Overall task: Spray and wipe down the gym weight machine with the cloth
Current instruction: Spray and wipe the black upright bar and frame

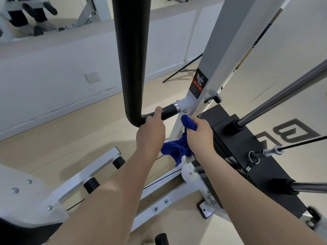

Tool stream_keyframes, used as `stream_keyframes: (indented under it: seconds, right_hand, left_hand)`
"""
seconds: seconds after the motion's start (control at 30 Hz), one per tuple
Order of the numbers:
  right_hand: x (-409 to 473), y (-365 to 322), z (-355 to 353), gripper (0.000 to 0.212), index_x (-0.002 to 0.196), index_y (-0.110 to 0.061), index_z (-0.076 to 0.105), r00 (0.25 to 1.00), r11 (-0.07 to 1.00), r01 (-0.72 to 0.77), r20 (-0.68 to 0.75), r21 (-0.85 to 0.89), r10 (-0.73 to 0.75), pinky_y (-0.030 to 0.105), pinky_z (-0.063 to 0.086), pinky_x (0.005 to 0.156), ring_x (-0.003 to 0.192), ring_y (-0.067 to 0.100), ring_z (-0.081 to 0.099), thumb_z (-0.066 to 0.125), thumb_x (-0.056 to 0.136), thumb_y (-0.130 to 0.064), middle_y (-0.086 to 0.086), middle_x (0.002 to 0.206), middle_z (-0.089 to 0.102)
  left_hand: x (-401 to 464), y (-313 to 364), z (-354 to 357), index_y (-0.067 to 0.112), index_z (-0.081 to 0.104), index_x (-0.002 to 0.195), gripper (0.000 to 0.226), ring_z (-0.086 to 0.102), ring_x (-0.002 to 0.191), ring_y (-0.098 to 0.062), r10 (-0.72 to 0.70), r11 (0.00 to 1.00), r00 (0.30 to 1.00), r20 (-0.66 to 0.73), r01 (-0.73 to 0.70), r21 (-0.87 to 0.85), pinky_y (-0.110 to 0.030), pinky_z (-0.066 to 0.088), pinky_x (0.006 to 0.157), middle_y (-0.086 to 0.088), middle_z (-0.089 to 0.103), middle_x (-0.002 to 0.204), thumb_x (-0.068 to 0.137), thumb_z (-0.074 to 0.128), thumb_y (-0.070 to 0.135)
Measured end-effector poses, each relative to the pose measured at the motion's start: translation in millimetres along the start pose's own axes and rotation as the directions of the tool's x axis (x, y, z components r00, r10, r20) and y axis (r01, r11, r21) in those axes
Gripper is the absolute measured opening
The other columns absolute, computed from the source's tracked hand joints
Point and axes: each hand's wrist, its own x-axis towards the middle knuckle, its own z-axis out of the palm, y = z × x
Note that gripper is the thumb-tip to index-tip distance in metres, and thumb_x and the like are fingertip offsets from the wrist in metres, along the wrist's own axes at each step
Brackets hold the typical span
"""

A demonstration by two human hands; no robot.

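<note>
The weight machine has a white upright post (212,50) and a thick black padded bar (131,59) that bends at the bottom into a short black handle (169,112) joined to the post. My left hand (150,133) grips that handle near the bend, fingers curled over it. My right hand (200,137) holds a blue cloth (177,149) bunched in its fist, one end sticking up beside the post's base, the rest hanging below. No spray bottle is in view.
A black weight stack (235,138) with chrome guide rods (283,96) stands to the right, with a cable and clip (261,152). White frame rails (92,174) run low at left. A tripod leg (184,69) lies on the beige floor by the wall.
</note>
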Motion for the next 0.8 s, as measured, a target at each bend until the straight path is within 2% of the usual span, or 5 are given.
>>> stream_keyframes:
  seconds: [0.27,0.47,0.63,0.7,0.8]
  right_hand:
    - [25.6,-22.0,47.8,0.048,0.135,-0.02,0.043,0.988,0.975,0.151,0.06,-0.163,-0.143,0.034,0.049,0.09,0.095,0.02,0.052,0.049,0.09,-0.003,0.001,0.128,0.031]
    - [3.3,-29.3,84.4,0.05,0.135,-0.023,0.045,0.932,0.935,0.3,0.267,-0.188,-0.245,0.036,0.046,0.097,0.106,0.026,0.052,0.047,0.09,-0.001,0.002,0.137,0.027]
    - [28.1,-19.3,41.0,0.056,0.136,-0.03,0.043,0.838,0.552,0.542,0.355,-0.633,-0.415,0.038,0.047,0.087,0.111,0.028,0.049,0.059,0.085,-0.013,0.003,0.139,0.033]
    - [35.0,-12.8,28.5,0.055,0.138,-0.023,0.043,0.857,0.485,0.475,0.261,-0.734,-0.445,0.038,0.045,0.083,0.109,0.032,0.05,0.058,0.086,-0.01,0.01,0.138,0.036]
    - [40.3,-13.2,26.9,0.056,0.139,-0.02,0.042,0.968,0.728,0.17,-0.026,-0.664,-0.25,0.035,0.043,0.08,0.105,0.033,0.051,0.049,0.087,0.0,0.01,0.141,0.031]
  left_hand:
    - [-41.7,-56.8,-38.7,0.015,0.044,0.122,0.032,0.054,0.068,-0.016,0.009,0.998,0.998,0.057,-0.005,-0.069,-0.023,0.037,0.06,0.005,0.052,0.076,0.095,0.048,0.031]
    - [-35.2,-72.3,-62.4,0.018,0.045,0.126,0.043,0.052,0.061,-0.009,-0.078,0.886,0.988,-0.135,0.006,-0.464,-0.009,0.041,0.058,0.021,0.052,0.099,0.087,0.064,0.019]
    - [-28.5,-57.9,-72.4,0.027,0.051,0.121,0.043,0.051,0.061,-0.016,-0.115,0.741,0.975,-0.191,-0.043,-0.67,-0.015,0.047,0.059,0.009,0.058,0.101,0.083,0.069,0.019]
    - [-23.8,-53.9,-75.5,0.034,0.055,0.106,0.031,0.051,0.061,-0.015,-0.099,0.701,0.979,-0.179,-0.059,-0.71,-0.022,0.047,0.059,0.011,0.057,0.078,0.083,0.069,0.017]
    - [-19.9,-51.6,-76.0,0.04,0.053,0.092,0.029,0.046,0.058,-0.009,-0.084,0.671,0.98,-0.181,-0.078,-0.738,-0.029,0.047,0.059,0.013,0.055,0.07,0.084,0.068,0.016]
